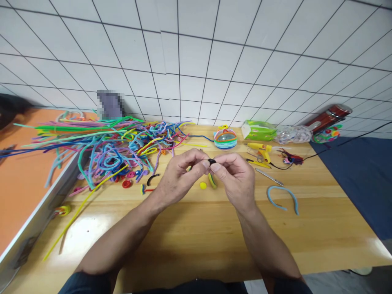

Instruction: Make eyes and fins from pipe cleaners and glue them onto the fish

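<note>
A small black piece (211, 161) is pinched between the fingertips of both hands above the middle of the table. My left hand (183, 173) grips it from the left with thumb and fingers closed, and my right hand (237, 175) holds its other side the same way. Just below the fingers lie a yellow disc (203, 185) and a curved green and yellow piece (212, 181), partly hidden by my right hand. A curved black strip (152, 178) rests left of my left hand.
Tangled colourful pipe cleaners (113, 151) spread across the left. Behind my hands sits a rainbow-banded round object (226, 139). A yellow glue gun (260, 150), a silver pen-like tool (269, 177) and a blue curved pipe cleaner (283, 189) lie right. A red flask (327, 118) leans near the wall.
</note>
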Demonstrator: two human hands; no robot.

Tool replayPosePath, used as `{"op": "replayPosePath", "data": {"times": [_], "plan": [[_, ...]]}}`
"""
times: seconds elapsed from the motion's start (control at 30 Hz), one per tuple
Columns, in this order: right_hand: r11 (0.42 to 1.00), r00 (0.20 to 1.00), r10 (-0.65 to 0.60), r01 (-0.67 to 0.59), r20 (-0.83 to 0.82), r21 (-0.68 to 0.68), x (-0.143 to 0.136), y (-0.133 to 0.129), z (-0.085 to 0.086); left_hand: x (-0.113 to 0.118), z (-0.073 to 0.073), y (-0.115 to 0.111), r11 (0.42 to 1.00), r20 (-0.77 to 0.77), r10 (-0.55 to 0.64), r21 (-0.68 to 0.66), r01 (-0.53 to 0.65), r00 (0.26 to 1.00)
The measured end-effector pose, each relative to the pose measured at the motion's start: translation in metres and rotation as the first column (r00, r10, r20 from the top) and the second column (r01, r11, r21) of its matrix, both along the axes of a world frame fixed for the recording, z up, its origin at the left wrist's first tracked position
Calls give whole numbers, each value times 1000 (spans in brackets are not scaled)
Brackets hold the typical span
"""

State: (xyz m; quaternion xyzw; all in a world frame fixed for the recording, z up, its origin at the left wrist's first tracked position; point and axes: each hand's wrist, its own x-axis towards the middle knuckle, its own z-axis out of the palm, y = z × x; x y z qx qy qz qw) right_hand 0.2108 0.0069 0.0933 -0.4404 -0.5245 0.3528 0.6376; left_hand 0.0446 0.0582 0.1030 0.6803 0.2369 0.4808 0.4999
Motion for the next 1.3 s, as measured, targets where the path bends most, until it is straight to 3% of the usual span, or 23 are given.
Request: {"op": "replayPosePath", "data": {"times": [0.3,0.73,1.0,1.13,1.3], "plan": [[993,986,-88,75,145,90,3,0,-5,-6,6,6,993,-68,-16,119,24,998],[993,985,-90,78,150,83,3,-1,-5,-8,7,5,986,-83,-5,167,19,997],[1000,998,-14,15,55,-11,1,0,-3,-3,2,6,999,-24,-50,-6,50,998],[997,1000,-2,2,5,-82,1,5,-6,4,-5,8,977,73,-85,-188,97,994],[990,995,58,-68,-85,-123,5,14,-15,8,-8,12,953,119,-94,-276,124,988]]}}
